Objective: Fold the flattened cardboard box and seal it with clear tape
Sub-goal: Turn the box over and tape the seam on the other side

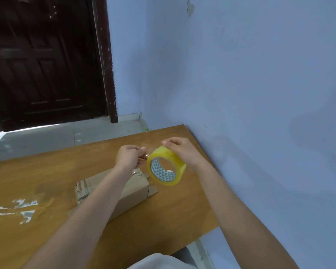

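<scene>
Against the blue wall, I saw the right hand (179, 150) gripping the tape roll (166, 166) and the left hand (129, 157) pinching its end, both above the cardboard box (132, 193), which lay lengthwise beneath the left forearm.

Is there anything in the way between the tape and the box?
Nothing visible. The tape roll is held up in the right hand, just above the far end of the cardboard box. The left hand pinches the tape's loose end beside the roll, and its forearm crosses over the box.
</scene>
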Motion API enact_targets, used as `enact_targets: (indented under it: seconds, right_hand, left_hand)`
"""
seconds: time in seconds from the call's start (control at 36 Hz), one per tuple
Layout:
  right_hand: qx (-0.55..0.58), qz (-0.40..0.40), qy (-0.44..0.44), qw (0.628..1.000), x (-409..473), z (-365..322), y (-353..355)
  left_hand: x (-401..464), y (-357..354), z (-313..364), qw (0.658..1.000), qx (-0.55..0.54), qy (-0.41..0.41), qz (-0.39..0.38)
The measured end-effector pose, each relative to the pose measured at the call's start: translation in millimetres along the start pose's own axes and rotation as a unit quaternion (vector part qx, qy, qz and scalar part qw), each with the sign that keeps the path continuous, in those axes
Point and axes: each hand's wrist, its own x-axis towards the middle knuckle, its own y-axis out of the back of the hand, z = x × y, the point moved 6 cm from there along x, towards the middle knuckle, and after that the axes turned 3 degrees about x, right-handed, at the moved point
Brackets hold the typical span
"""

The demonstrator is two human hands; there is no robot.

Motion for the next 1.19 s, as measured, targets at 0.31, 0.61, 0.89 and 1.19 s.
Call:
enact_targets:
  seconds: [0.31,0.61,0.89,1.19]
  right_hand:
    - [0.130,-0.058,0.025,0.990,-23.0,-8.7,21.7]
    - [0.113,-0.034,0.007,0.993,-24.5,14.5,-6.8]
    - [-0.017,-0.039,-0.056,0.998,-25.1,45.1,-46.4]
    - [-0.128,-0.082,-0.117,0.981,-20.4,73.2,-61.5]
  left_hand:
    - [-3.6,-29.3,-25.6,0.956,-0.176,0.220,-0.086]
    - [31.0,-12.3,6.9,0.992,0.094,0.063,-0.055]
    - [59.2,6.4,-14.3,0.936,0.351,-0.029,-0.008]
    - [75.6,20.4,-19.9,0.892,0.448,-0.054,0.010]
